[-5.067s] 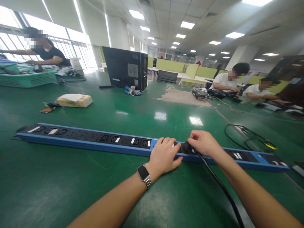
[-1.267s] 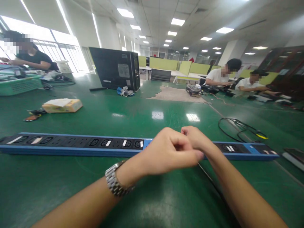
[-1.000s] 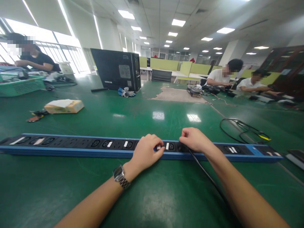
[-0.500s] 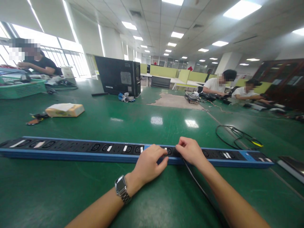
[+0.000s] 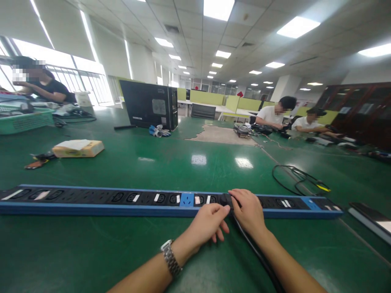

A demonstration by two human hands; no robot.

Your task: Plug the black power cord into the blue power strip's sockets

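Observation:
A long blue and black power strip [image 5: 128,209] lies across the green table, with rows of sockets and white labels on top. My right hand [image 5: 249,209] is closed around a black plug [image 5: 226,199] at the strip, right of its blue socket. From under that hand a thick black cable [image 5: 255,248] runs down toward me. My left hand [image 5: 209,221], with a metal-band watch on the wrist, is just left of the plug at the strip's front edge. Its thumb and index finger are near the plug, its other fingers are loosely spread, and nothing is in it.
Behind the strip are a tissue pack [image 5: 78,149], a black computer case [image 5: 149,105], gloves [image 5: 159,131] and a coiled black cable [image 5: 301,179]. A green basket [image 5: 27,122] stands far left. A dark flat device [image 5: 369,221] lies right. Three people sit around the table.
My left hand has turned and moved right, toward the plug, uncovering the blue socket. The fingers of my right hand have shifted over the plug. The view has tilted slightly up.

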